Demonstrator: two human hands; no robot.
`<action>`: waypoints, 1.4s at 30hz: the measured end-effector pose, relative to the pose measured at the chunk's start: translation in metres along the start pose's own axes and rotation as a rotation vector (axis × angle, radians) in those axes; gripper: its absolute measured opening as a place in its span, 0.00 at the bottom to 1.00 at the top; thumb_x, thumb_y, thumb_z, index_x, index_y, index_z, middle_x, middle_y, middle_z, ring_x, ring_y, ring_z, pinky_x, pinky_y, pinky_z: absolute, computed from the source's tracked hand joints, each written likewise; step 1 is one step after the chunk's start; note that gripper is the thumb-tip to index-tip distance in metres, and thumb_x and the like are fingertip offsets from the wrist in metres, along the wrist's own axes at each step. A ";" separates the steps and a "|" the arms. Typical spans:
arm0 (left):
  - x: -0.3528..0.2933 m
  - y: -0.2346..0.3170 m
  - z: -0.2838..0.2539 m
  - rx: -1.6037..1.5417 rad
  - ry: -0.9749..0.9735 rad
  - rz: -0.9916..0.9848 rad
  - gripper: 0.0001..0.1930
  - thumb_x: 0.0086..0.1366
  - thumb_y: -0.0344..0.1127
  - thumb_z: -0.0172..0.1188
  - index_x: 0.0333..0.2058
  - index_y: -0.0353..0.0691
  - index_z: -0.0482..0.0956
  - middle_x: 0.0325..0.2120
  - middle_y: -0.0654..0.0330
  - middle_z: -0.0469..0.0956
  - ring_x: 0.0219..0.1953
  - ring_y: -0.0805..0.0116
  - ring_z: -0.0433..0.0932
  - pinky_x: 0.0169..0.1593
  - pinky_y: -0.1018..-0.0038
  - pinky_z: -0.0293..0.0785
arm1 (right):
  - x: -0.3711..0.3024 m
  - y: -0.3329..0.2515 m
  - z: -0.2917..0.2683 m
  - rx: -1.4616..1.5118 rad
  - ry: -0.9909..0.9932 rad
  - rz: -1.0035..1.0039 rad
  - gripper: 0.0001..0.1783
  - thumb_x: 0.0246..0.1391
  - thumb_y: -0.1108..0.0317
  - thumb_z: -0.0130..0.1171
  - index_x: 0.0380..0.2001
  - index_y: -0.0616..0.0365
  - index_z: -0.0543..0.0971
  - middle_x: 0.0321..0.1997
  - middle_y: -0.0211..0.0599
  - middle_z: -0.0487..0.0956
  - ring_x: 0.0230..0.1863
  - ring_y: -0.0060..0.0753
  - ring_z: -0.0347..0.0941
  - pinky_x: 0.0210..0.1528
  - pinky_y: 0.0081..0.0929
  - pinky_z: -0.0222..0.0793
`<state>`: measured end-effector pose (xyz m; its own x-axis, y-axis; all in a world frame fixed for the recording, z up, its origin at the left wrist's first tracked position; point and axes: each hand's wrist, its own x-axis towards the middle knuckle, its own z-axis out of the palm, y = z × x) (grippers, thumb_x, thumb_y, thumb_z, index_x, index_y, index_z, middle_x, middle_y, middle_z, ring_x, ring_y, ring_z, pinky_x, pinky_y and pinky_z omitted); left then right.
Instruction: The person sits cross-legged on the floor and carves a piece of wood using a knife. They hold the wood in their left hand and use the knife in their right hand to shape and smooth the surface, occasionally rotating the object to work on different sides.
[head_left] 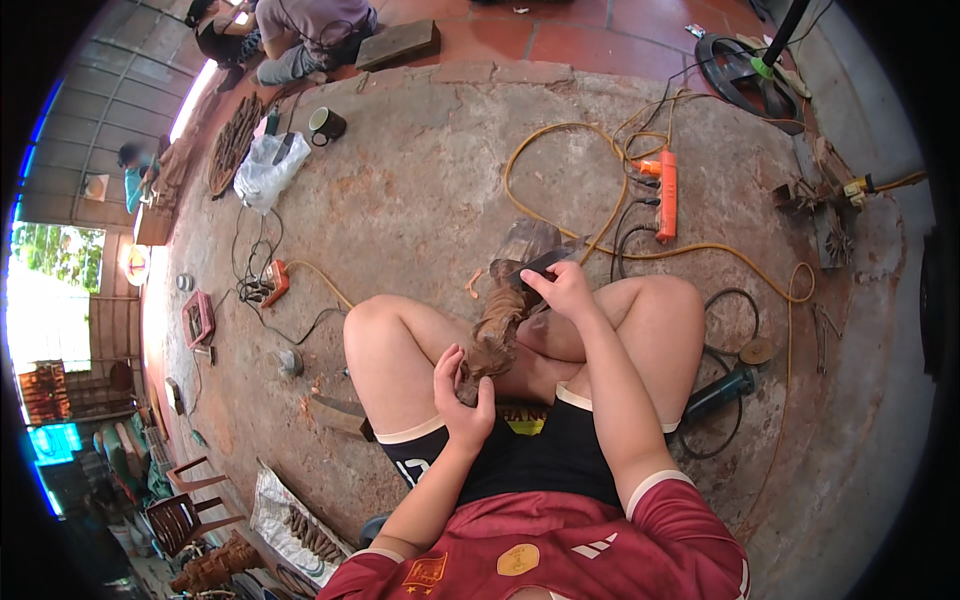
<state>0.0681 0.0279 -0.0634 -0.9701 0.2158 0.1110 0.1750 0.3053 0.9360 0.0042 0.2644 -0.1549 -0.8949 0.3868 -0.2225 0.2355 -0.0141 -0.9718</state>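
Observation:
A brown carved wooden piece (497,328) with a twisted, ridged surface lies aslant between my bent legs. My left hand (464,402) is curled round its near end, thumb on one side and fingers on the other. Over the far end, my right hand (562,290) pinches a dark flat strip (533,268) between thumb and fingers; the strip lies across the wood. Whether it is sandpaper or a blade I cannot tell. Just beyond is a dark, glossy, see-through shape (528,238), perhaps plastic.
An orange power strip (667,197) and looped yellow cord (510,165) lie ahead right. A green-black power tool (722,393) is by my right knee. Left are another orange socket block (273,284), a plastic bag (271,170) and a mug (326,126). People sit at the far left.

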 end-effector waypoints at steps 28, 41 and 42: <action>0.008 -0.007 0.000 0.128 0.147 0.126 0.15 0.52 0.23 0.58 0.41 0.32 0.77 0.44 0.47 0.73 0.46 0.56 0.76 0.50 0.68 0.74 | -0.009 -0.024 -0.008 -0.082 -0.099 -0.025 0.21 0.47 0.57 0.72 0.20 0.66 0.78 0.24 0.38 0.76 0.24 0.31 0.71 0.30 0.31 0.68; 0.047 0.020 0.001 0.116 0.099 0.083 0.13 0.52 0.23 0.57 0.39 0.32 0.77 0.43 0.50 0.75 0.46 0.58 0.76 0.48 0.67 0.73 | 0.003 -0.003 -0.003 0.059 0.086 -0.053 0.21 0.48 0.57 0.71 0.21 0.66 0.79 0.22 0.38 0.75 0.25 0.31 0.71 0.29 0.31 0.68; 0.047 0.020 0.000 0.128 0.097 0.079 0.14 0.52 0.23 0.56 0.40 0.32 0.77 0.43 0.51 0.75 0.46 0.59 0.75 0.49 0.68 0.73 | 0.002 -0.001 -0.005 0.027 0.064 -0.051 0.19 0.49 0.58 0.71 0.23 0.65 0.81 0.23 0.36 0.76 0.26 0.28 0.72 0.30 0.30 0.68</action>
<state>0.0260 0.0445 -0.0396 -0.9631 0.1550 0.2201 0.2653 0.4075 0.8738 0.0040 0.2695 -0.1539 -0.8791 0.4460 -0.1678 0.1789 -0.0174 -0.9837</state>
